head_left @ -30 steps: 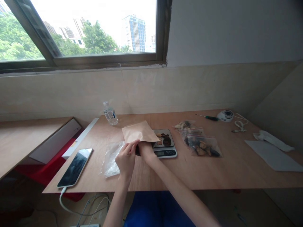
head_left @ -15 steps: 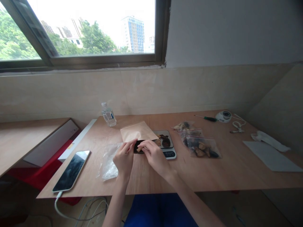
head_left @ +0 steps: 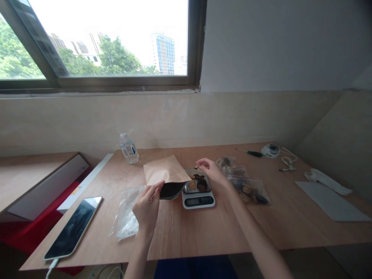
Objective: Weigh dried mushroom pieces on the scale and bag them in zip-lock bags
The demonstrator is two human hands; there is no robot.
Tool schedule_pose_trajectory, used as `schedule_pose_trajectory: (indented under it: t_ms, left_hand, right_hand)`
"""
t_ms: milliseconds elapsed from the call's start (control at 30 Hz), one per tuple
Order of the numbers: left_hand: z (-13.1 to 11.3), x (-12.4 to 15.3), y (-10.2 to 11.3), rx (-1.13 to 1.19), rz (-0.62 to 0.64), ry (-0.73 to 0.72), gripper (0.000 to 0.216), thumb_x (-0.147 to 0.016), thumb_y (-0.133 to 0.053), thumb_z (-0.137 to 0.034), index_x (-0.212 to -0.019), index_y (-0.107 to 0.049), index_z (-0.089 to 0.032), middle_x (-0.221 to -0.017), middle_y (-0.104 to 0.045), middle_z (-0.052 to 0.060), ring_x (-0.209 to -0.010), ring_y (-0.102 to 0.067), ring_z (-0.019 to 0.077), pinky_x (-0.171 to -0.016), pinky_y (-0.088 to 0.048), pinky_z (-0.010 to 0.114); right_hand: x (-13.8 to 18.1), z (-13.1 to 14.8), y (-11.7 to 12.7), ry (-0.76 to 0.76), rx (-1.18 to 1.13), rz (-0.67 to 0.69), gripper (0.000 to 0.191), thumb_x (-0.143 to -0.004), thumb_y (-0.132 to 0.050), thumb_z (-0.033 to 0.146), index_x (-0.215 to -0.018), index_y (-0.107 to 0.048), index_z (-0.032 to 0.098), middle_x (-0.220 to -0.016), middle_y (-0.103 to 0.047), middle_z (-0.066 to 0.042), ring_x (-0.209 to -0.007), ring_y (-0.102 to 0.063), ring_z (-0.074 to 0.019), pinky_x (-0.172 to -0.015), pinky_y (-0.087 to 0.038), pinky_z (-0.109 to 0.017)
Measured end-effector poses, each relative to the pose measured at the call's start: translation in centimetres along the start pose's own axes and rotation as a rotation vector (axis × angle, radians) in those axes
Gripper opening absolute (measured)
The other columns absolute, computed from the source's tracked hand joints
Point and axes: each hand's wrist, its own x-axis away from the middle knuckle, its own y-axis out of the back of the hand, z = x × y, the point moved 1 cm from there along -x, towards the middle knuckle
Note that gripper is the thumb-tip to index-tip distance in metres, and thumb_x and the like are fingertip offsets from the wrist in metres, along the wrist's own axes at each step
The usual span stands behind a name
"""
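Observation:
My left hand [head_left: 148, 204] pinches the near edge of a brown paper pouch [head_left: 164, 169], whose dark mouth gapes toward me. Over the far right of a white kitchen scale [head_left: 198, 203], my right hand [head_left: 209, 169] holds a small brown dried piece [head_left: 197, 167] between its fingertips; its exact kind is unclear. Several dark and tan dried pieces [head_left: 201, 184] lie on the scale's plate. The pouch's right corner reaches over the plate's left edge. What is inside the pouch is hidden in shadow.
Zip bags of dried pieces [head_left: 250, 190] lie right of the scale. A clear plastic bag [head_left: 128, 217] and a charging phone [head_left: 74, 228] are on the left. Behind stand a water bottle [head_left: 129, 149], a screwdriver [head_left: 253, 153] and a white dome camera [head_left: 270, 150]. Paper [head_left: 328, 201] lies far right.
My right hand has moved from the pouch's mouth to above the scale's far right, now with a dried piece. The left hand stays on the pouch. The view has tilted slightly up.

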Motion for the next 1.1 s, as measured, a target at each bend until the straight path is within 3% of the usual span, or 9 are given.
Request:
schedule_pose_trajectory:
  t_ms: [167,400,533,767,967,1100]
  left_hand:
    - [0.3,0.1,0.0,-0.010,0.002,-0.018,0.016,-0.083,-0.060,-0.029,-0.094,-0.070,-0.034,-0.083,-0.070,-0.007,-0.065,-0.061,0.0063,-0.055,-0.037,0.016]
    - [0.2,-0.2,0.1,-0.029,-0.009,-0.024,0.015,-0.083,-0.060,-0.030,-0.093,-0.070,-0.034,-0.079,-0.068,-0.007,-0.063,-0.060,0.0054,-0.053,-0.037,0.015]
    - [0.2,-0.2,0.1,-0.029,-0.014,-0.031,0.015,-0.083,-0.061,-0.030,-0.094,-0.070,-0.034,-0.079,-0.068,-0.007,-0.063,-0.061,0.0051,-0.054,-0.037,0.015]
    - [0.2,-0.3,0.3,-0.010,-0.040,-0.020,0.015,-0.083,-0.060,-0.029,-0.093,-0.071,-0.034,-0.082,-0.070,-0.007,-0.068,-0.063,0.0073,-0.056,-0.038,0.016]
    - [-0.2,-1.4,0.5,-0.003,-0.090,0.128,0.015,-0.083,-0.060,-0.032,-0.093,-0.070,-0.035,-0.085,-0.070,-0.007,-0.071,-0.064,0.0081,-0.059,-0.038,0.018]
    - [-0.2,-2.3,0.7,0.016,-0.130,0.186,0.015,-0.082,-0.060,-0.033,-0.093,-0.071,-0.034,-0.083,-0.070,-0.005,-0.070,-0.064,0.0098,-0.059,-0.038,0.019]
  right_hand:
    - [-2.4,-2.0,-0.6,-0.039,0.129,0.169,0.021,-0.074,-0.054,0.005,-0.088,-0.065,0.015,-0.091,-0.069,-0.006,-0.085,-0.064,-0.0150,-0.079,-0.049,-0.028]
    - [-2.9,-2.6,-0.3,-0.038,0.144,0.270,0.030,-0.072,-0.053,0.001,-0.094,-0.067,0.016,-0.095,-0.071,-0.007,-0.089,-0.065,-0.0168,-0.081,-0.050,-0.030]
    - [-2.8,-2.6,0.6,-0.025,0.152,0.265,0.032,-0.073,-0.053,0.002,-0.099,-0.066,0.015,-0.099,-0.069,-0.008,-0.092,-0.064,-0.0173,-0.083,-0.049,-0.031]
    - [-1.9,-1.2,1.9,0.020,0.044,0.131,0.026,-0.078,-0.056,0.015,-0.103,-0.063,0.015,-0.097,-0.068,-0.009,-0.089,-0.063,-0.0168,-0.079,-0.050,-0.031]
    - [-1.5,0.1,-2.1,0.047,-0.127,0.316,0.031,-0.078,-0.059,0.023,-0.108,-0.059,0.015,-0.099,-0.068,-0.009,-0.087,-0.064,-0.0166,-0.075,-0.051,-0.029]
    - [-2.0,0.7,-5.4,0.104,0.070,0.479,0.021,-0.077,-0.057,0.018,-0.097,-0.065,0.013,-0.096,-0.070,-0.006,-0.085,-0.065,-0.0163,-0.069,-0.048,-0.023]
